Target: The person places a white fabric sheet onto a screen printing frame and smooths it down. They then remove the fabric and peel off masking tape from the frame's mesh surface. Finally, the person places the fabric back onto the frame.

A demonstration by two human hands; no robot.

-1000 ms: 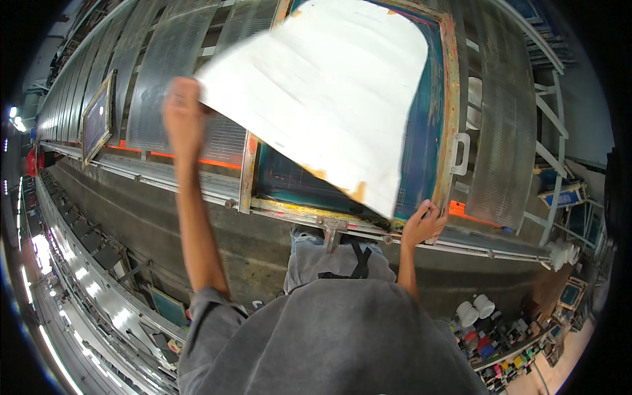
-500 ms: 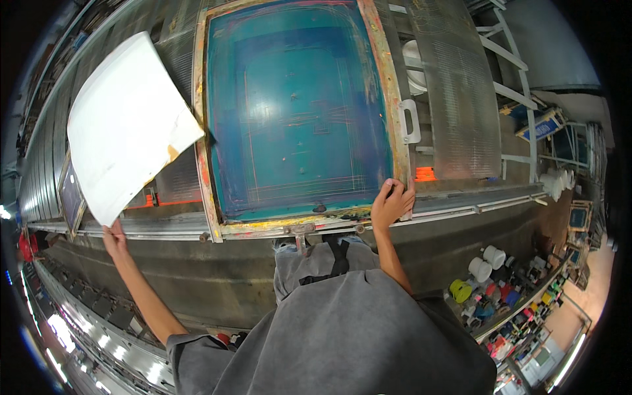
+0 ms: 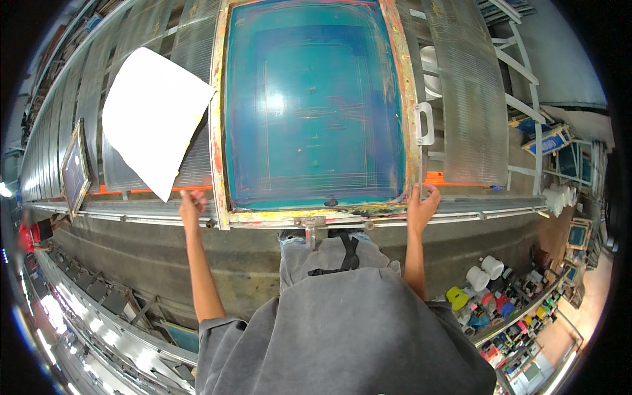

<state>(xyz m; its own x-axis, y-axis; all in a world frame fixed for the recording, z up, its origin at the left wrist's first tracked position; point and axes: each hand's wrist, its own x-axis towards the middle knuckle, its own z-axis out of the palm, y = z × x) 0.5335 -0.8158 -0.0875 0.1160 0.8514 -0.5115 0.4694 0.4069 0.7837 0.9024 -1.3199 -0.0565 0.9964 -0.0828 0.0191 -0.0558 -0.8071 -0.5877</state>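
Note:
A silkscreen frame with paint-stained wooden sides and a teal and blue mesh lies in front of me. My right hand is at its near right corner, thumb on the edge and fingers curled beside it. To the left, a white sheet rests on the clear ribbed panels, its right corner against the frame's left side. My left hand is just right of the sheet's near tip, apart from it, with nothing held and its fingers loosely spread. The fingers are slightly blurred.
A white handle sticks out from the frame's right side. Below it runs a metal rail with clamps. A smaller framed screen leans at the left. White buckets and coloured tubs stand behind right. A person in red is far left.
My left hand has let go of the white sheet and moved right, toward the frame's near left corner. The sheet now lies down. My right hand has turned more upright at the frame's corner.

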